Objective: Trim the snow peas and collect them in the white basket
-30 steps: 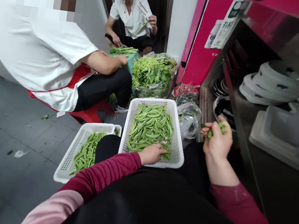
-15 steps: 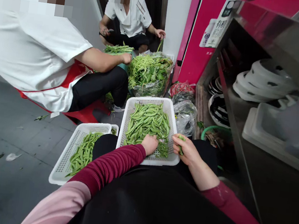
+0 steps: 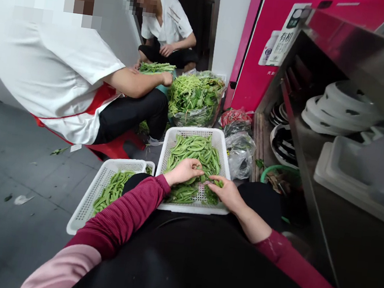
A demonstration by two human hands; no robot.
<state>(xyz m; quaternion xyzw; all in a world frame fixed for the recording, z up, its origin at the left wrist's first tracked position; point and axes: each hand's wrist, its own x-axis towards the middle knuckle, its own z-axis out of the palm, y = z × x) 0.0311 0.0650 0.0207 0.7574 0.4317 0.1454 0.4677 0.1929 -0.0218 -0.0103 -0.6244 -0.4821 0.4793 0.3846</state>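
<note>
On my lap rests a white perforated basket (image 3: 229,161) of green pea pods (image 3: 196,148). My left hand (image 3: 185,171) is above its middle, thumb and fingers pinched on what looks like a pea pod. Facing it across a small gap, my right hand (image 3: 227,193) is closed around one or more pea pods (image 3: 218,182), whose green ends stick out at the fingertips. Beneath the hands, a patch of the basket's bottom shows between the main heap and small green bits. At my left knee a second white basket (image 3: 81,212) holds more pea pods (image 3: 112,191), partly covered by my sleeve.
A co-worker in white (image 3: 64,65) sits at left on a red stool (image 3: 121,145); another person (image 3: 174,23) squats behind. Between them stands a bag of leafy greens (image 3: 196,95). At right are a steel shelf (image 3: 304,154) with dishes and a green bin (image 3: 275,167).
My left hand has risen from the pods, and my right hand has come in from the basket's right rim, so the two are now close together. The squatting co-worker's raised hand has come down.
</note>
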